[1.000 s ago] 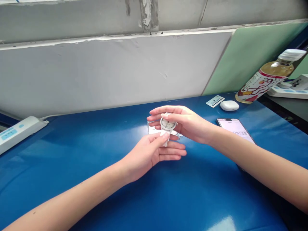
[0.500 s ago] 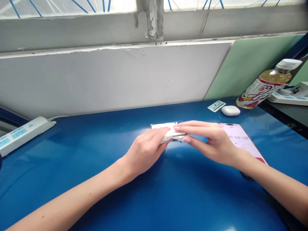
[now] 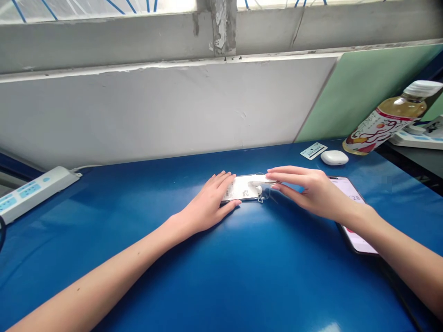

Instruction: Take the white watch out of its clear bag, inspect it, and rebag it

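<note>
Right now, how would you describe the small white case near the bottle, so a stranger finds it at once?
Go to the far right corner of the blue table, where a drink bottle stands. Just left of the bottle lies the white case, beside a flat printed card. It alone is plain, rounded and pebble-shaped.

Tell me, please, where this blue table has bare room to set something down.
Bare: the wide near stretch of the table, and the span from the power strip to the left hand. Crowded: the right hand holding the watch, then phone, earbud case, card, bottle.
</note>
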A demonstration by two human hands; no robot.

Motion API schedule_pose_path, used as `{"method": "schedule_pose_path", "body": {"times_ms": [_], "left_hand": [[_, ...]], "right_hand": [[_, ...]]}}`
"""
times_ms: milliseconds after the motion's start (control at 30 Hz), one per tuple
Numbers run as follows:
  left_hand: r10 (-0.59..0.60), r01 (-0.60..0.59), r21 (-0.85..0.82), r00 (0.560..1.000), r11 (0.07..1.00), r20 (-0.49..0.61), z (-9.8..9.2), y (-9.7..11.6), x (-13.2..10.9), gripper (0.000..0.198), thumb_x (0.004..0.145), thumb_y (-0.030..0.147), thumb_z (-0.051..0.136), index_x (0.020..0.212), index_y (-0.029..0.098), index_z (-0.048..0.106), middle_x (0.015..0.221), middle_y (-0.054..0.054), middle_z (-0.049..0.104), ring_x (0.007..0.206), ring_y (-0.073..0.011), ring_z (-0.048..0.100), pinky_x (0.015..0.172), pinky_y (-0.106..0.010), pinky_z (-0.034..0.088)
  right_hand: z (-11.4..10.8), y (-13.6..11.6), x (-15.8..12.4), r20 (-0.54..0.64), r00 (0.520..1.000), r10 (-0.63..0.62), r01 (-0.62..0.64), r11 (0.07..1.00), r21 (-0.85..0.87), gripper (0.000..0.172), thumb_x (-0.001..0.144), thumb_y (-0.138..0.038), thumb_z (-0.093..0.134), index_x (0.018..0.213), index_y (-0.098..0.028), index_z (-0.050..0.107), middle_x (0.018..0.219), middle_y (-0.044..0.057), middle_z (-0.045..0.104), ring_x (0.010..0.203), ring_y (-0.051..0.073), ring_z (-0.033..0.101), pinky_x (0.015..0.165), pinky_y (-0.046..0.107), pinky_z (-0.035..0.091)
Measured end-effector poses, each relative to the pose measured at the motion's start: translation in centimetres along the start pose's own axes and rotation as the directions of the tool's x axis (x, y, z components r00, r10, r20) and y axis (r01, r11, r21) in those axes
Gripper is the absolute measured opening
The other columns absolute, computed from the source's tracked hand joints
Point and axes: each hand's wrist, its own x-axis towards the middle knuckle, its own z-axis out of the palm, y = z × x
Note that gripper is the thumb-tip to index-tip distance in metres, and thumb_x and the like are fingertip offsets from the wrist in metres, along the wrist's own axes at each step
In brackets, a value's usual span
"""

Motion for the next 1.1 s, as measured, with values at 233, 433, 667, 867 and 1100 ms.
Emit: {"method": "schedule_pose_path", "body": {"times_ms": [233,433,667,867,1100], "left_hand": [[-0.023,0.022,-0.022,1.0,1.0,-0.009,-0.2,0.0,-0.4,0.058,0.1,0.042,0.048,0.149,0.012,0.039,0.149,-0.02,0.044,0.139,-0.0332,0.043,0.115,-0.048,0.037],[-0.005,0.005,0.018,1.0,1.0,-0.015,0.0,0.0,-0.6,0.059,0.097,0.034,0.049,0.15,0.01,0.037,0.143,-0.021,0.045,0.132,-0.0344,0.047,0.109,-0.047,0.044],[0.032,-0.031,0.018,0.999,0.999,-0.044,0.0,0.2,-0.6,0.053,0.097,0.031,0.049,0.147,0.014,0.041,0.137,-0.019,0.049,0.126,-0.0331,0.051,0.106,-0.048,0.047],[0.078,-0.077,0.009,0.994,0.997,-0.079,0.0,0.3,-0.7,0.05,0.096,0.03,0.049,0.145,0.017,0.043,0.133,-0.018,0.052,0.123,-0.0327,0.054,0.104,-0.049,0.048],[0.101,-0.099,0.039,0.993,0.994,-0.066,0.0,0.3,-0.7,0.052,0.095,0.031,0.05,0.143,0.012,0.044,0.134,-0.02,0.051,0.122,-0.034,0.053,0.103,-0.05,0.048]], "right_hand": [[-0.9,1.1,-0.3,0.228,0.972,0.051,-0.01,0.985,-0.173,0.029,0.097,-0.035,0.054,0.118,-0.024,0.071,0.119,0.007,0.074,0.1,0.026,0.072,0.086,0.039,0.057],[-1.1,1.2,-0.3,0.323,0.946,0.038,0.026,0.981,-0.193,0.024,0.098,-0.032,0.052,0.112,-0.026,0.07,0.118,0.006,0.074,0.098,0.025,0.073,0.08,0.036,0.056],[-1.4,0.2,-0.2,0.307,0.952,-0.008,0.074,0.977,-0.202,0.018,0.096,-0.025,0.053,0.104,-0.026,0.069,0.115,0.005,0.075,0.091,0.025,0.074,0.067,0.032,0.055],[-0.9,0.1,-0.3,0.321,0.947,-0.006,0.052,0.989,-0.136,0.018,0.095,-0.024,0.055,0.107,-0.026,0.068,0.116,0.006,0.074,0.095,0.025,0.074,0.075,0.034,0.058],[1.1,-0.9,-0.7,0.263,0.962,-0.072,0.097,0.992,-0.083,0.039,0.095,-0.01,0.048,0.13,-0.021,0.061,0.136,0.012,0.065,0.12,0.026,0.064,0.1,0.041,0.054]]}}
